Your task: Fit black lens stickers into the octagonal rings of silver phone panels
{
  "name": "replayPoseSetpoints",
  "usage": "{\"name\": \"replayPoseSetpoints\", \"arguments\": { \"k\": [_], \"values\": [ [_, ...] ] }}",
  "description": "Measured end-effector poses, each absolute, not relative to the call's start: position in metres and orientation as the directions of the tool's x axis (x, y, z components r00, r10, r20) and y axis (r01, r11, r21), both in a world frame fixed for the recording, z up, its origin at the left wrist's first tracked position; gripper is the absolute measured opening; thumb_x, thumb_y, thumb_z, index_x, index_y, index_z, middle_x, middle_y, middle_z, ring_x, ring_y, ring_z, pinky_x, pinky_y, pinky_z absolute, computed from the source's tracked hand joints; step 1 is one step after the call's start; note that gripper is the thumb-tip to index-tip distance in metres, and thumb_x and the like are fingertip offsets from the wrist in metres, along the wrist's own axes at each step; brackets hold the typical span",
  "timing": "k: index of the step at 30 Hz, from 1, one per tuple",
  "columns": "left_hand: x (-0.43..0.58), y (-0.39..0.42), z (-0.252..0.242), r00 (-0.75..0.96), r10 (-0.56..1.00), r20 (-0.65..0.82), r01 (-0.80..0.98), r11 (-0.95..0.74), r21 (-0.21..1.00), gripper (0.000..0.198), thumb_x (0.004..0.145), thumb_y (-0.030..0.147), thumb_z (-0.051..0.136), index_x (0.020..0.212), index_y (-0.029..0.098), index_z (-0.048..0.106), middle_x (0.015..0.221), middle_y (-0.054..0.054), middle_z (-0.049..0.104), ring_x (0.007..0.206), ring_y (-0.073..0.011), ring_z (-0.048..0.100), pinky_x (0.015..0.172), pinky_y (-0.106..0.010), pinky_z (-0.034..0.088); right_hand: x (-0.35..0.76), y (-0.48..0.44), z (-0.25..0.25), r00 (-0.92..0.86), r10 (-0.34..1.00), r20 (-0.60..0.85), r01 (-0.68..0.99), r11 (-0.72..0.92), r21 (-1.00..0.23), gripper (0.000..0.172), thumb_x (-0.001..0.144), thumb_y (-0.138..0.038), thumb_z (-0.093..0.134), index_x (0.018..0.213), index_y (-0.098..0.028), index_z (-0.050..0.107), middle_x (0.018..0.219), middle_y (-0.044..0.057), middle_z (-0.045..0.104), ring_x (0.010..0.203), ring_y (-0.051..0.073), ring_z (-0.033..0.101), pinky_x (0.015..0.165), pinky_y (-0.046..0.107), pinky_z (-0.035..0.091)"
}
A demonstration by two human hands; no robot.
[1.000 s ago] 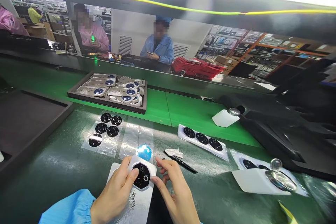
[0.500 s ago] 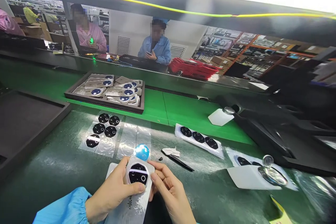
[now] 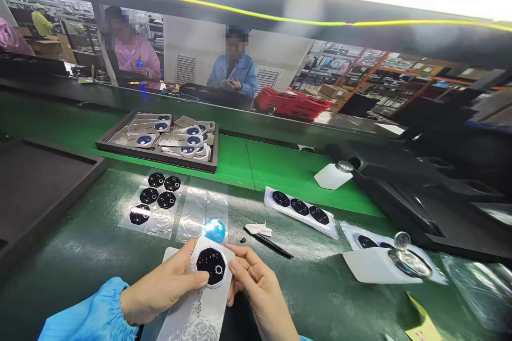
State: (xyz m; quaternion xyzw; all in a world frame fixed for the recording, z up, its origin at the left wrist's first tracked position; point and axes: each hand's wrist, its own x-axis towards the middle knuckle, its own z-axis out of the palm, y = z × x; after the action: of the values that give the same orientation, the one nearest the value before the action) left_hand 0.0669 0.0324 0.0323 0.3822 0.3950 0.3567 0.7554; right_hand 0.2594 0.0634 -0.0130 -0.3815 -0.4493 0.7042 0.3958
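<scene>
The left hand slants in from the lower left, fingers wrapped around the edge of a silver panel, its thumb laid flat across to the black octagonal piece. The right hand (fingers curled, thumb pressed inward) pinches the panel's right edge near the top, holding it tilted above the table.

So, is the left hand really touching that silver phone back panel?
Touching. The head view shows the left hand gripping the silver phone back panel, its thumb laid across the front.
</scene>
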Motion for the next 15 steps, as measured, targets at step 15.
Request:
{"name": "replayPoseSetpoints", "arguments": {
  "k": [15],
  "values": [
    [0.08, 0.036, 0.017, 0.104, 0.968, -0.227, 0.12, 0.214, 0.969, 0.03, 0.088, 0.045, 0.055, 0.074, 0.019, 0.049, 0.072, 0.004, 0.044, 0.071, -0.0145, 0.042, 0.066, -0.026, 0.036, 0.246, 0.052, -0.005, -0.248, 0.943, -0.224, -0.165, -0.269, -0.949, 0.044, 0.075, -0.056, 0.074, 0.066, -0.018, 0.056, 0.063, -0.003, 0.046, 0.062, 0.011, 0.038, 0.058, 0.024, 0.033]
  ]
}}
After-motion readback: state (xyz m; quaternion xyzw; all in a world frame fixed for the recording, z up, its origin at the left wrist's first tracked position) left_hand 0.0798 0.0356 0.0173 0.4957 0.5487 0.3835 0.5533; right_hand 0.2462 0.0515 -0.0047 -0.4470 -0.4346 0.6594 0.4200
